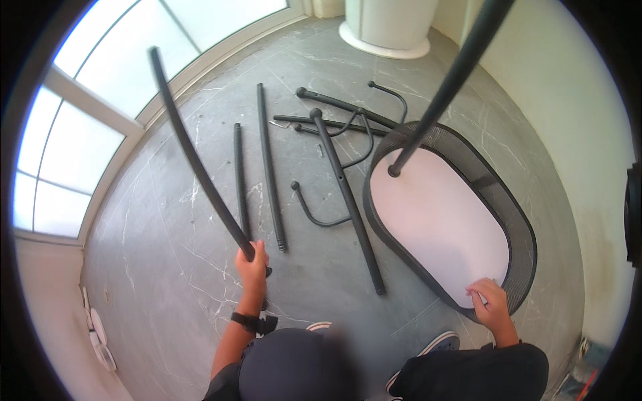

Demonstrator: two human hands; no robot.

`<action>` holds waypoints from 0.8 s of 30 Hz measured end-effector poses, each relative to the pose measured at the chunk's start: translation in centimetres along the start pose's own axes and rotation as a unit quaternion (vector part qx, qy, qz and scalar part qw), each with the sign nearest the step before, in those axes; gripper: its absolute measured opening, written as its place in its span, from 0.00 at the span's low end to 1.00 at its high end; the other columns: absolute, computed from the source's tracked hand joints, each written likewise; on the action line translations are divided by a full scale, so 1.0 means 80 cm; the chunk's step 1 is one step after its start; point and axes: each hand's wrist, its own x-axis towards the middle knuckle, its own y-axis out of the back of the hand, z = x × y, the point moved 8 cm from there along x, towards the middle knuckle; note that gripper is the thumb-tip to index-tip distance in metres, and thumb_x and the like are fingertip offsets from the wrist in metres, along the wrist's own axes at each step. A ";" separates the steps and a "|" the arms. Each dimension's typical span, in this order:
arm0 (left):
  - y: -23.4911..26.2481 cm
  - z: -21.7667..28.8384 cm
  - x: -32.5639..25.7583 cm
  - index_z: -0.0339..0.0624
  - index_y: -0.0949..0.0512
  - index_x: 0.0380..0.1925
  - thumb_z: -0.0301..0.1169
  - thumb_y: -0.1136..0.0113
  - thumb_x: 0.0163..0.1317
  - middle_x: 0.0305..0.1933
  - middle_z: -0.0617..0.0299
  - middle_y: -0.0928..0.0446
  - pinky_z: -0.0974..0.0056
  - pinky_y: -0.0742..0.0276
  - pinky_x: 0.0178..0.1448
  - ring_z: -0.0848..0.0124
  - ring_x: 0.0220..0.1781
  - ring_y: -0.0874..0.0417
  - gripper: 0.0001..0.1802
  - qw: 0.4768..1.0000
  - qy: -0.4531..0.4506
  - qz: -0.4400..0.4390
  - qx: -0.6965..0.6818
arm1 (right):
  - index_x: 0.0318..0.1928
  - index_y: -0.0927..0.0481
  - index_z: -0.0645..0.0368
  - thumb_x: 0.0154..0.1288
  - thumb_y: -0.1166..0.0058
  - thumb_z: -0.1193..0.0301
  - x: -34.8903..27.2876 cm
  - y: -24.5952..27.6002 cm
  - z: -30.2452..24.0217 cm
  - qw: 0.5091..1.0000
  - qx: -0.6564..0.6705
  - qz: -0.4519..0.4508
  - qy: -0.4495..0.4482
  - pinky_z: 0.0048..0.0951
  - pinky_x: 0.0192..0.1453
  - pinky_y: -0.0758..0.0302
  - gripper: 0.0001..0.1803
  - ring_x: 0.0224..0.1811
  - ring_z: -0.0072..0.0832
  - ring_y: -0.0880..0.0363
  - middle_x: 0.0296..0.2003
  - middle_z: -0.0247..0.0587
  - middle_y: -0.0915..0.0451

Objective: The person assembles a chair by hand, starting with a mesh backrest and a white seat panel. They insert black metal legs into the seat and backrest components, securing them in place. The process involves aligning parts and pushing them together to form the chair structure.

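My left hand [251,271] is closed around the lower end of a black metal pole [194,157], which slants up to the far left. Fingers bent together, my right hand [490,301] is at the near end of an oval base [438,207] with a white floor and black mesh rim. Whatever those fingers pinch, if anything, is hidden. Another black pole [449,83] stands upright from the far end of the base. Two loose poles, one longer [269,167] and one shorter [239,174], lie on the floor near my left hand.
Black coat-rack posts with curved, ball-tipped hooks [348,200] lie on the grey marbled floor [167,281] left of the base. A white round pedestal [388,30] stands at the back. Frosted glass doors [114,87] border the left, a pale wall [535,100] the right.
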 end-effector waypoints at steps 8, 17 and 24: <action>-0.111 -0.009 -0.112 0.42 0.30 0.35 0.24 0.38 0.72 0.34 0.62 0.25 0.69 0.29 0.40 0.75 0.34 0.27 0.09 0.970 -0.047 -0.227 -0.073 | 0.44 0.16 0.63 0.58 0.40 0.84 0.038 -0.001 -0.039 0.995 -0.002 -0.031 0.096 0.36 0.38 0.22 0.12 0.34 0.41 0.17 0.32 0.43 0.16; -0.136 -0.020 -0.136 0.39 0.24 0.34 0.24 0.22 0.53 0.25 0.56 0.25 0.62 0.27 0.34 0.62 0.26 0.23 0.16 0.890 -0.216 -0.273 0.293 | 0.58 0.20 0.59 0.58 0.29 0.74 0.037 -0.003 -0.049 0.989 0.088 -0.076 0.087 0.31 0.44 0.20 0.26 0.38 0.34 0.17 0.40 0.40 0.17; -0.247 0.022 -0.176 0.44 0.21 0.40 0.38 0.18 0.49 0.34 0.55 0.18 0.53 0.23 0.35 0.53 0.34 0.15 0.24 0.738 -0.353 -0.437 0.375 | 0.78 0.42 0.61 0.51 0.20 0.77 0.025 0.011 -0.027 0.894 0.421 -0.121 -0.094 0.23 0.48 0.17 0.57 0.41 0.23 0.18 0.60 0.45 0.19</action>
